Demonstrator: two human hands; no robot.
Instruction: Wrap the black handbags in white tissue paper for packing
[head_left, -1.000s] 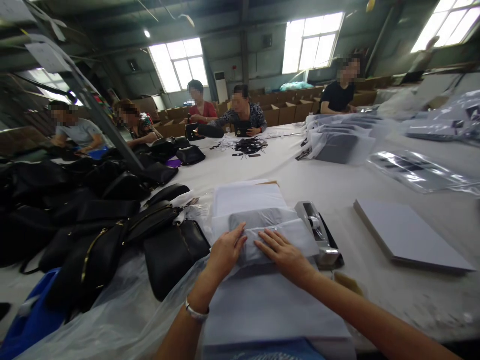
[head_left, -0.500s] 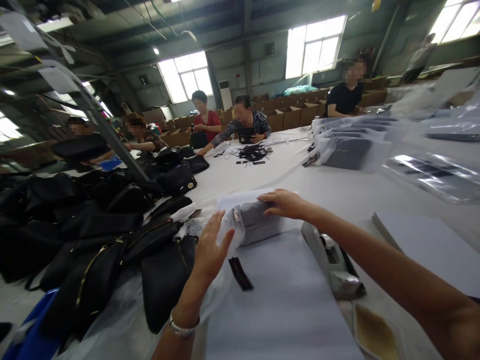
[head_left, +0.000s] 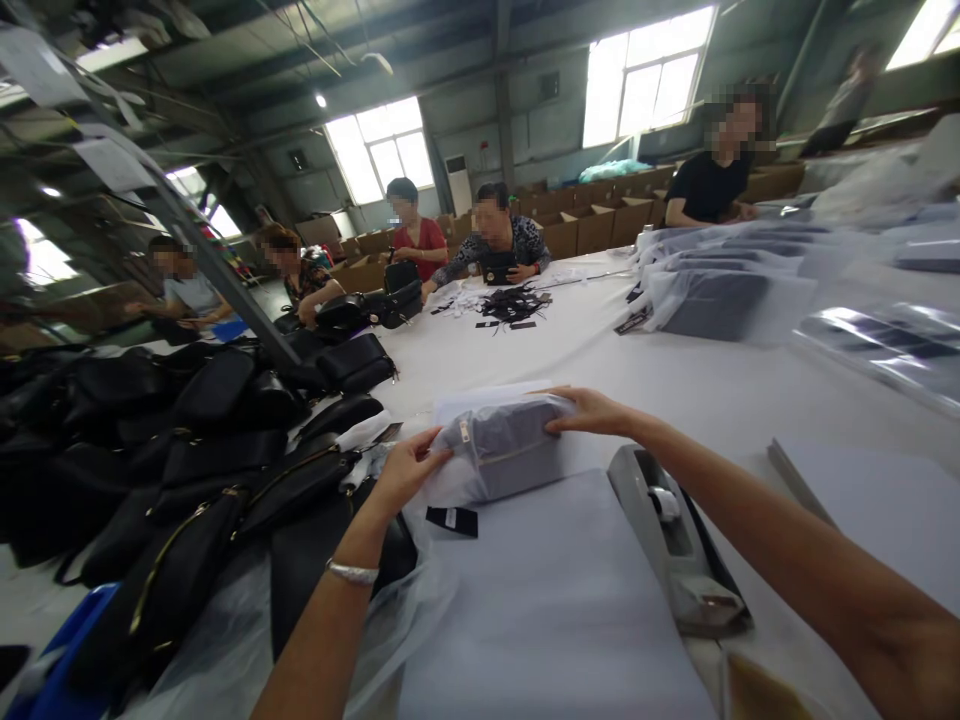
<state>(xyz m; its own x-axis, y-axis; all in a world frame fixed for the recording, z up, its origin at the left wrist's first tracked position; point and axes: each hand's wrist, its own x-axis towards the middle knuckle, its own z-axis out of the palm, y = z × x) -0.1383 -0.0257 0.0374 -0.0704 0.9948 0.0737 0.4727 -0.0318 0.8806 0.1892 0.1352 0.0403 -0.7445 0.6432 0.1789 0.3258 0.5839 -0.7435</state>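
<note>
A dark zippered bag (head_left: 521,455) lies inside a translucent plastic sleeve (head_left: 448,485) in front of me, its metal zipper pull showing through at the left. My left hand (head_left: 405,468) pinches the sleeve at its left end, thumb and fingers together. At the other end, my right hand (head_left: 589,411) grips the wrapped bag's upper right corner, thumb in front and fingers behind. A black hang tag (head_left: 452,521) with a small white label hangs below the left end, over white paper (head_left: 540,600).
Black bags (head_left: 217,455) are heaped at the left beside a slanted metal post (head_left: 217,240). A tape dispenser (head_left: 679,540) stands right of the paper. Wrapped bags (head_left: 712,290) are stacked at the back right. Several co-workers stand or sit around the table, one in red (head_left: 427,240).
My left hand has gone from spread fingers to a pinch on the sleeve. My right hand has closed on the right corner. The hang tag has swung left and turned over.
</note>
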